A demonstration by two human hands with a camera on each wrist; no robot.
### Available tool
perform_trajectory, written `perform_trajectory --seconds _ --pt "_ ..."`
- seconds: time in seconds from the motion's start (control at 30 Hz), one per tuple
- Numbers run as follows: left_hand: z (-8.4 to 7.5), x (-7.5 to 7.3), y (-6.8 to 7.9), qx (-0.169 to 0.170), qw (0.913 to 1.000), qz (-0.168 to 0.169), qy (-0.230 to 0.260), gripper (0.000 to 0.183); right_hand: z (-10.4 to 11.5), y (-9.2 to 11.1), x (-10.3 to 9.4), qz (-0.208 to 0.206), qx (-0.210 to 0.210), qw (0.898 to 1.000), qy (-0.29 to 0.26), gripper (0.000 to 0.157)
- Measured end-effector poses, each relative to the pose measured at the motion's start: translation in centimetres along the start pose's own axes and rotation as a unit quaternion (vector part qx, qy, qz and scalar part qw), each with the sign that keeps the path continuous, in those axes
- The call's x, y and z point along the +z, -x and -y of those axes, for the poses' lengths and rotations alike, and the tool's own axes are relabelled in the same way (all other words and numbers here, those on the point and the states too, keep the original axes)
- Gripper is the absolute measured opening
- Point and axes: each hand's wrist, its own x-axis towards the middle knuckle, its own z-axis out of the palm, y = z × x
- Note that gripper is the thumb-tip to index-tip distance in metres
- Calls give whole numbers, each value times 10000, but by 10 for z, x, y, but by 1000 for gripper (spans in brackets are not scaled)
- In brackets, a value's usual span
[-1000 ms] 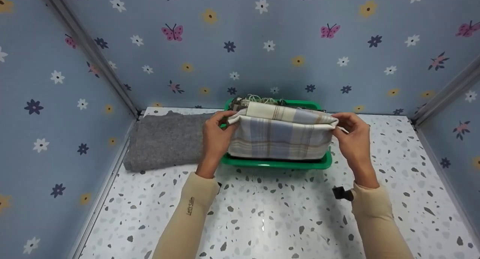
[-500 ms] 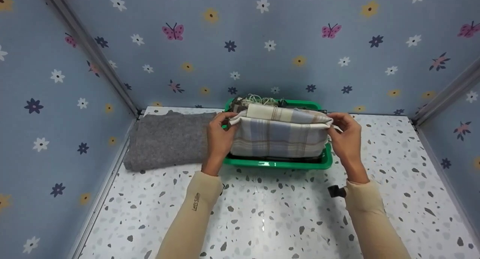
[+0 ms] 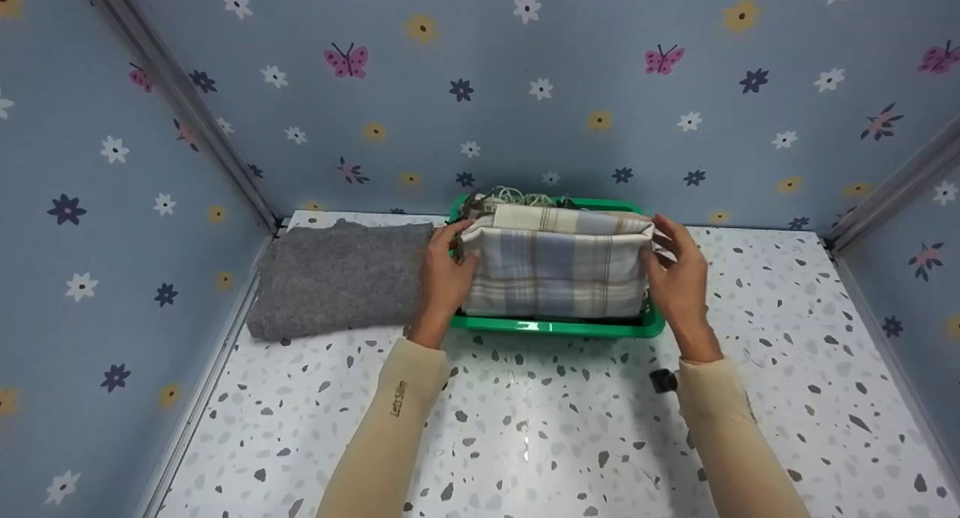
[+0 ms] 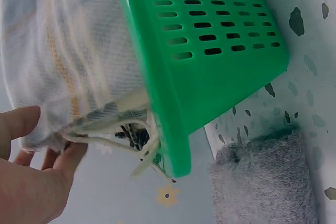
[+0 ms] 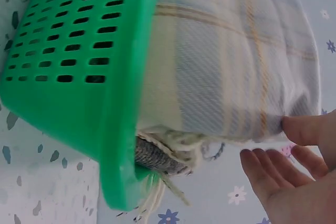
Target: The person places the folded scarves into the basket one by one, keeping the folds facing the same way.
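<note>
1. My left hand [image 3: 447,282] is pinching the left top corner of the folded plaid cloth [image 3: 551,270]. My thumb is on the front, and my other fingers tuck behind.
2. My right hand [image 3: 679,282] is at the other top corner. My thumb touches the cloth there, but my other fingers are spread out long and not squeezing it.
3. The plaid cloth is in the green basket [image 3: 555,326], and it pokes up past the rim. It has pale blue, cream and white parts with thin brown lines.
4. Cream strings [image 3: 517,196] stick out at the back of the basket, behind the plaid cloth. A gray knitted bit [image 5: 157,157] peeks out by the rim too.
5. The basket has rows of little slots in its side.
6. A fuzzy gray cloth [image 3: 337,282] lies folded just left of the basket, near my left hand.
7. Everything sits on a white speckled surface [image 3: 540,428]. The blue wall [image 3: 480,46] behind has flowers and pink butterflies.
8. I have tan sleeves [image 3: 382,435], and a small black thing [image 3: 663,381] is by my right wrist.
</note>
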Motion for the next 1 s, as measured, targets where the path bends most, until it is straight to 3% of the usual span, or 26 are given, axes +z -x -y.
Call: perform_trajectory --seconds 0.07,0.17,0.27,0.37,0.53,0.83,1.0 --pt "0 4 3 78 9999 -16 -125 51 0 6 4 -187 -288 9992 180 51" --pt "1 12 11 464 9975 -56 -530 52 -1 16 11 -217 -828 9949 539 53" --pt "4 21 21 858 9895 141 -1151 41 -3 25 18 165 -1210 9877 974 52" --pt "8 29 28 945 9805 640 -1599 36 -7 32 24 761 -1341 9789 1340 54" --pt "17 36 33 817 9680 1281 -1997 39 -17 36 31 1385 -1298 9684 1619 57" --pt "25 43 28 831 9561 1568 -2332 39 -31 33 35 1695 -852 9680 1640 54" --pt "27 48 27 832 9428 1732 -2726 40 -36 33 39 1737 -668 9699 1570 53"
